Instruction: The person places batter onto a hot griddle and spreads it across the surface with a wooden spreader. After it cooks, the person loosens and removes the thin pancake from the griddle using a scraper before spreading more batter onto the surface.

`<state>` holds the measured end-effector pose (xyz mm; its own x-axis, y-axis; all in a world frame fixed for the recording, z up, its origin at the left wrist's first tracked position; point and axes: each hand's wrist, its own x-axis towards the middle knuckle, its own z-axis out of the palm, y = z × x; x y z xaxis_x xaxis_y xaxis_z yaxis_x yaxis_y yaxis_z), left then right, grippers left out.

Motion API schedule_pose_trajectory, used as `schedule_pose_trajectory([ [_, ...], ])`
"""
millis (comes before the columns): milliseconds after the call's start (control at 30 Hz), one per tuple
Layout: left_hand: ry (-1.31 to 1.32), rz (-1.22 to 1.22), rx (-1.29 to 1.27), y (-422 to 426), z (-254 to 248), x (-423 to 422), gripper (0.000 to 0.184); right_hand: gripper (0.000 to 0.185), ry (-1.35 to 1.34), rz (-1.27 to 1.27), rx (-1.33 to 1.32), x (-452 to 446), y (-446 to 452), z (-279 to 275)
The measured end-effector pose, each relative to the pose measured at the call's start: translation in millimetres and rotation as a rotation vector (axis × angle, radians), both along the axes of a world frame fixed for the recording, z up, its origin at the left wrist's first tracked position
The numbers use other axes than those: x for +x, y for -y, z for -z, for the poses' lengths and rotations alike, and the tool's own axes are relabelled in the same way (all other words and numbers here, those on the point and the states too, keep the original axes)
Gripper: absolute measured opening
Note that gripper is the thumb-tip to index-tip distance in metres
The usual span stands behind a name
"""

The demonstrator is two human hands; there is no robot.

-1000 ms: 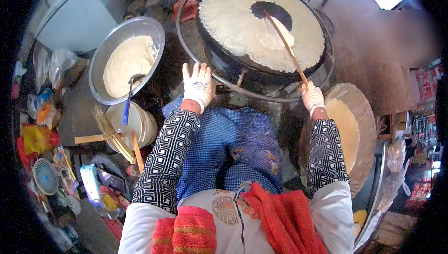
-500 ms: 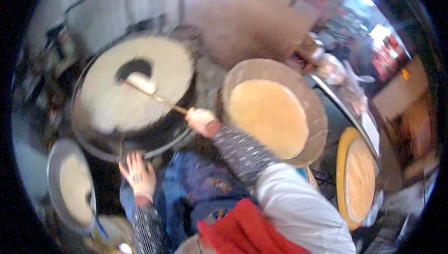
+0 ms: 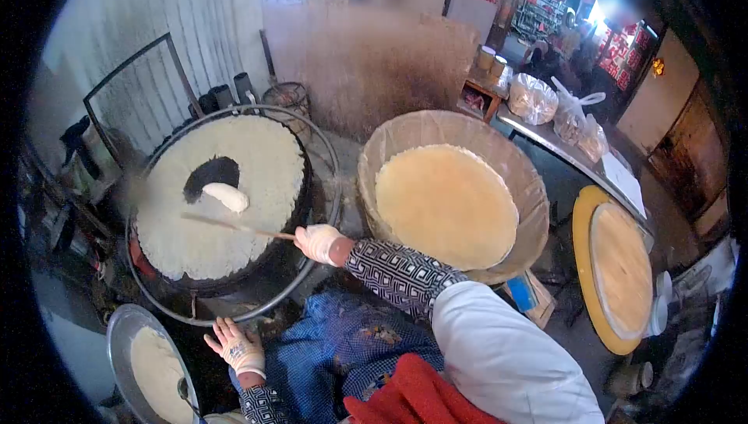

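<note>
My right hand (image 3: 318, 244), in a white glove, grips the end of a thin wooden stick (image 3: 234, 225) that reaches over the round griddle. Pale batter (image 3: 175, 225) covers most of the griddle, around a dark bare patch (image 3: 209, 177) near its middle. A white lump of batter (image 3: 227, 197) lies at the edge of that patch. My left hand (image 3: 240, 348), also gloved, has its fingers spread at the near side of the metal ring (image 3: 269, 309) around the griddle and holds nothing.
A lined basket (image 3: 444, 128) with a stack of round flat sheets stands right of the griddle. At lower left is a metal basin (image 3: 117, 344) of batter with a ladle. Further right are a yellow round tray (image 3: 586, 268) and a table (image 3: 549, 137) with plastic bags.
The view has swung to the right, bringing the basket, the yellow tray and the table into sight. The stick has moved off the white lump toward the near side of the griddle.
</note>
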<state>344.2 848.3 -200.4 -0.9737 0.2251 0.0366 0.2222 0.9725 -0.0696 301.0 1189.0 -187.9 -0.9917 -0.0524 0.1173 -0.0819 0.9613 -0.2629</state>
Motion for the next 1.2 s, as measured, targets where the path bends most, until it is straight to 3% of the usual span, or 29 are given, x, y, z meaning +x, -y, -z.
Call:
schedule_pose_trajectory([
  [100,0.022,-0.056,-0.009,14,5,-11,0.067,0.023,0.141,0.222,-0.09,-14,-17,-9],
  [200,0.051,-0.115,-0.043,25,1,-24,0.065,0.025,0.027,0.129,-0.043,-27,-9,4],
  [233,0.073,-0.135,-0.06,28,-3,-26,0.064,0.028,0.027,0.082,-0.164,-24,-7,10],
  [300,0.059,-0.151,-0.03,35,-1,-31,0.064,0.028,-0.023,0.005,-0.016,-25,-20,33],
  [333,0.062,-0.16,-0.019,39,0,-35,0.064,0.03,0.034,0.145,-0.2,-31,-30,37],
  [433,0.074,-0.206,0.0,51,-4,-44,0.068,0.031,-0.07,0.115,-0.021,-37,-30,33],
  [500,-0.014,-0.215,0.002,77,29,-62,0.072,0.026,0.027,0.092,-0.027,-24,-8,5],
  [533,-0.065,-0.208,0.088,87,38,-66,0.071,0.023,-0.099,-0.059,0.002,-23,-15,25],
  [600,-0.122,-0.162,0.118,73,6,-58,0.065,0.014,-0.397,-0.212,0.465,-15,-31,42],
  [633,-0.17,-0.114,0.128,61,-6,-49,0.063,0.017,-0.372,-0.129,0.533,-12,-41,47],
  [733,-0.222,0.076,0.183,7,-27,-17,0.054,0.028,0.011,0.059,0.071,-19,-30,11],
  [800,-0.194,0.137,0.161,-24,-16,0,0.049,0.036,0.172,0.17,-0.081,-15,-14,-19],
  [833,-0.178,0.153,0.085,-31,0,8,0.056,0.036,0.137,0.172,0.039,-14,-20,-15],
  [867,-0.158,0.112,0.19,-35,12,13,0.062,0.036,0.171,0.242,-0.07,-18,-26,-14],
  [900,-0.229,0.127,0.12,-35,20,9,0.062,0.034,0.14,0.237,0.034,-25,-37,-2],
  [967,-0.12,0.098,0.054,-29,16,8,0.068,0.032,0.096,0.205,0.14,-28,-48,10],
  [1033,-0.156,0.115,0.072,-22,8,1,0.062,0.031,0.05,0.125,0.135,-24,-33,-6],
  [1100,-0.261,0.131,0.105,-11,14,-3,0.052,0.031,0.227,0.088,0.094,-17,-30,-17],
  [1200,-0.201,0.055,0.016,1,16,-13,0.053,0.032,0.17,0.245,0.083,-28,-54,-9],
])
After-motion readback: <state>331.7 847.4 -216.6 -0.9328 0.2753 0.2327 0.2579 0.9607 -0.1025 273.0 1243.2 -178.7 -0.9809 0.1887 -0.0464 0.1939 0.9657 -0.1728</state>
